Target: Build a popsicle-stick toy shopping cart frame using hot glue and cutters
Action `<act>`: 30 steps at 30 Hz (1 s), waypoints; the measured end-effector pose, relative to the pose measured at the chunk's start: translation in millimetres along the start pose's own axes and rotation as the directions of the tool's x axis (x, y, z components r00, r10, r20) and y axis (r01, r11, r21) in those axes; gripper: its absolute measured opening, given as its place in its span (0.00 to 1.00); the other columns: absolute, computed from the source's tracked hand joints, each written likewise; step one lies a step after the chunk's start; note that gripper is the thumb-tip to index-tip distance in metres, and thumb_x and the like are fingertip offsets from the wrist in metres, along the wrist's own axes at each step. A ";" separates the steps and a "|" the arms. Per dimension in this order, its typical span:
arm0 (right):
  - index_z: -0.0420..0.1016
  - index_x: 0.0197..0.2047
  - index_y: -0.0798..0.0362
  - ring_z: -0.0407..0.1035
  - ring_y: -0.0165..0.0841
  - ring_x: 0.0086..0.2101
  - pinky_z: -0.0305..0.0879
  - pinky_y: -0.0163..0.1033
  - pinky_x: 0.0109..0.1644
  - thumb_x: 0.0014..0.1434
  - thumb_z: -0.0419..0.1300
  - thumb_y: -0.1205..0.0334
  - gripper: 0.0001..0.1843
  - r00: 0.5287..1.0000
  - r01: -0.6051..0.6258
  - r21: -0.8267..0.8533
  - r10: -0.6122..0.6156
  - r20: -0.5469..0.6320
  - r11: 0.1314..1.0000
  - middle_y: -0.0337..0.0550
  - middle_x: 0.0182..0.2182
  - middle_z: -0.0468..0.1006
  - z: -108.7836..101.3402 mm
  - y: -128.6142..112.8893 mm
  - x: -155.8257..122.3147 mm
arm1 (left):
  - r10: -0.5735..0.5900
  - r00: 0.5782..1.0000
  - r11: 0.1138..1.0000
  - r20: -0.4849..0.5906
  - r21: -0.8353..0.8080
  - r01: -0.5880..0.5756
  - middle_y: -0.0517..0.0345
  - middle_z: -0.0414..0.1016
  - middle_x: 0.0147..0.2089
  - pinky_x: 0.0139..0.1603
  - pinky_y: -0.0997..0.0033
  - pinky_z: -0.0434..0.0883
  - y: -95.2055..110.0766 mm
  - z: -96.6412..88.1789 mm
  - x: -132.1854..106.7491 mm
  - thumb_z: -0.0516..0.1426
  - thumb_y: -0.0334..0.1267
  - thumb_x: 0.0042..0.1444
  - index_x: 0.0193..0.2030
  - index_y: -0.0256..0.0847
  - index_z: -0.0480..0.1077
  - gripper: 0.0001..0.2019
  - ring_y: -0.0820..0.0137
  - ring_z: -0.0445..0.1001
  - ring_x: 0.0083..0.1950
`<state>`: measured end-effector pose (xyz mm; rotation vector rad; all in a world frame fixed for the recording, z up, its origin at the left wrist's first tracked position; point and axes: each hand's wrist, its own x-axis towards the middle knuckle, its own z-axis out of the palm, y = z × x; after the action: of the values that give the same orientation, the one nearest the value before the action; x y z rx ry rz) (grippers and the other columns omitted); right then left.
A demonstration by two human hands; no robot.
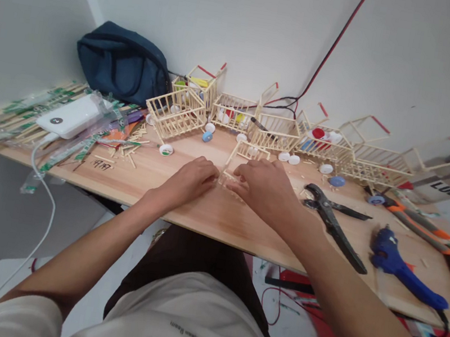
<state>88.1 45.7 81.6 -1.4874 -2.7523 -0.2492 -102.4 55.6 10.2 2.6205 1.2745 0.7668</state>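
Observation:
My left hand [190,177] and my right hand [265,185] rest side by side on the wooden board [217,216], fingers curled around a small frame of thin wooden sticks [231,170] that stands between them. The frame's upper rungs [251,150] show above my fingers; its lower part is hidden by both hands. Both hands pinch the frame's base.
Several stick-built baskets [176,112] with bottle caps line the wall. Black pliers [333,223], a blue glue gun [398,264] and orange-handled cutters [413,218] lie to the right. A white power bank [71,117], loose sticks and a dark bag [124,64] sit on the left.

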 end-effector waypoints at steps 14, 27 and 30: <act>0.78 0.34 0.53 0.73 0.38 0.32 0.59 0.41 0.36 0.63 0.54 0.60 0.12 0.899 -0.116 0.272 0.217 -0.379 0.955 0.45 0.31 0.81 -0.1 58.2 -58.5 | -0.090 0.984 0.995 -0.153 -0.059 0.081 0.54 0.78 0.40 0.47 0.65 0.69 -0.1 -20.1 -22.6 0.60 0.35 0.57 0.41 0.37 0.73 0.06 0.65 0.73 0.44; 0.76 0.47 0.53 0.74 0.37 0.36 0.66 0.41 0.40 0.62 0.54 0.64 0.13 0.850 -0.108 0.502 0.342 -0.402 0.858 0.47 0.37 0.81 50.6 48.3 -80.8 | 0.213 0.895 0.977 -0.392 0.109 -0.185 0.50 0.78 0.44 0.46 0.65 0.71 49.1 -11.6 -9.9 0.56 0.31 0.61 0.49 0.38 0.72 0.09 0.66 0.73 0.44; 0.75 0.52 0.54 0.72 0.37 0.35 0.66 0.41 0.40 0.62 0.53 0.65 0.16 0.860 -0.110 0.561 0.362 -0.361 0.820 0.46 0.34 0.79 55.5 44.5 -77.5 | 0.252 0.901 0.967 -0.354 0.120 -0.223 0.49 0.77 0.46 0.47 0.65 0.72 52.8 -3.2 -1.5 0.54 0.30 0.62 0.50 0.37 0.71 0.11 0.66 0.73 0.45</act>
<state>171.8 13.0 26.8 -1.3803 -2.0065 0.1421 -67.8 20.5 29.5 2.8234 1.0834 1.3284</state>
